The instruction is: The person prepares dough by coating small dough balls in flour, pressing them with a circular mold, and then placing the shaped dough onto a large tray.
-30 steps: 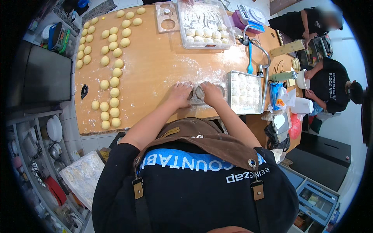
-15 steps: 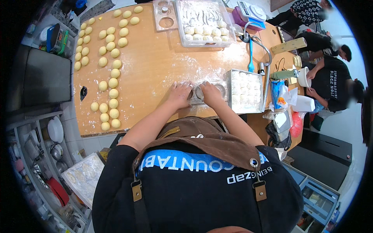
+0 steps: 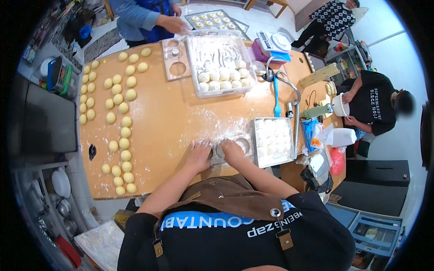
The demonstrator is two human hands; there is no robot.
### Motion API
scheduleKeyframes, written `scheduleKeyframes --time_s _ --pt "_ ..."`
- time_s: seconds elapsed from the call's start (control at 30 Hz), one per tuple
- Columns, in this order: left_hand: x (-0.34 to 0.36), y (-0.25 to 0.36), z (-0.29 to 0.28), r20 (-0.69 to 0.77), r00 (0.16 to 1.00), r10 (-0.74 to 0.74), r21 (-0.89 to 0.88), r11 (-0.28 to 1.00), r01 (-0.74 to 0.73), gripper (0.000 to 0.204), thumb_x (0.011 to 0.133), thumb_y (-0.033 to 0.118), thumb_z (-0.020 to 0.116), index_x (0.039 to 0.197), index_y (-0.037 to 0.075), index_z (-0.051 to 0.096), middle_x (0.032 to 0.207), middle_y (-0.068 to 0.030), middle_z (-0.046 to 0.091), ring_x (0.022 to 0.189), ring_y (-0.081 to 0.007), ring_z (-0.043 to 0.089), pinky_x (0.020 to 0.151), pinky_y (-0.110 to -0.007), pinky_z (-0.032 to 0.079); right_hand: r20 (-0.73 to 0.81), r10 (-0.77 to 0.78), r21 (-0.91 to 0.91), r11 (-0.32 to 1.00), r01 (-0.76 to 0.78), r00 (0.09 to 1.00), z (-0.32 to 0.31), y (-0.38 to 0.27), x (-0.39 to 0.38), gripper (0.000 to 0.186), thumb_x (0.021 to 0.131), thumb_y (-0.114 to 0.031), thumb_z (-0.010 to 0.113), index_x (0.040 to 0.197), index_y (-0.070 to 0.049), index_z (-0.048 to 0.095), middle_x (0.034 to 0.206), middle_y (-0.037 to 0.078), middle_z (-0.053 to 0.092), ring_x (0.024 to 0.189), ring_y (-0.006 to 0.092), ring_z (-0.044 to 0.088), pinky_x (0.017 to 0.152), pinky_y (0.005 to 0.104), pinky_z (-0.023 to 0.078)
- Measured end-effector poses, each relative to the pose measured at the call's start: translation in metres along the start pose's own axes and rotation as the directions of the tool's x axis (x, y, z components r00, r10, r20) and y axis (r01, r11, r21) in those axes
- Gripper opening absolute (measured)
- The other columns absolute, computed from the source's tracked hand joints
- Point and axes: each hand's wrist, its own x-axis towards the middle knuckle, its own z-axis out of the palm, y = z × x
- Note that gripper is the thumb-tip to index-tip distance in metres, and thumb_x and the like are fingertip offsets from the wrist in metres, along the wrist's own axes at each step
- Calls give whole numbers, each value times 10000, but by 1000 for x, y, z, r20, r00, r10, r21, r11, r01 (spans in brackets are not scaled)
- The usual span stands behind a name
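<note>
A flat, pale board with round hollows (image 3: 245,142) lies on the floured table near its front edge. My left hand (image 3: 198,156) rests at the board's left end, its fingers spread and pointing away from me. Over a hollow beside it, my right hand (image 3: 232,152) presses down with its fingers drawn together. Whatever is under those fingertips is hidden. Just right of the board stands a metal tray (image 3: 274,143) of floured dough pieces in rows.
Yellow dough balls (image 3: 125,132) line the table's left side. A clear plastic box (image 3: 221,92) holds white dough balls, beside a second holed board (image 3: 177,68). A scale (image 3: 273,42), blue brush (image 3: 276,97) and metal hook (image 3: 296,97) lie rightward. A person's hand (image 3: 176,25) reaches over the far edge.
The view has tilted up, so the table sits lower in the picture. A person in a blue apron now shows at the far side. My hands remain at the board.
</note>
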Motion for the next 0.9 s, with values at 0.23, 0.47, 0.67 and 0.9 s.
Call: scheduleKeyframes --time_s 0.23,0.47,0.67,0.9 --pt "3 3 -6 56 998 -27 -36 999 29 872 617 267 785 1369 109 374 1440 -83 350 1331 -272 325 1112 -542 187 -5 -30 -17 999 30 1000 -3 1 5 184 720 19 544 895 -30 571 912 183 563 893 362 591 737 452 502" --pt "5 5 -7 26 1000 -16 -16 1000 17 923 601 312 801 1385 114 355 1434 -116 356 1330 -287 329 1100 -477 250 -4 -49 -36 998 49 999 -6 10 4 262 708 -6 570 967 -47 585 961 170 561 943 348 579 746 440 504" --pt "6 -6 9 -34 999 -28 16 999 29 929 598 366 801 1373 104 360 1416 -116 378 1297 -291 371 1064 -468 297 144 92 14 995 -95 985 -42 1 0 466 669 -85 682 1122 -75 571 1142 166 565 1064 321 557 862 421 478" --pt "6 -5 11 -22 999 23 92 996 -21 955 567 398 830 1354 96 381 1373 -116 424 1266 -293 401 1043 -466 326 -68 156 111 983 -148 985 -38 48 -16 374 682 -58 644 1052 -35 595 1067 182 593 1009 353 557 873 414 459"
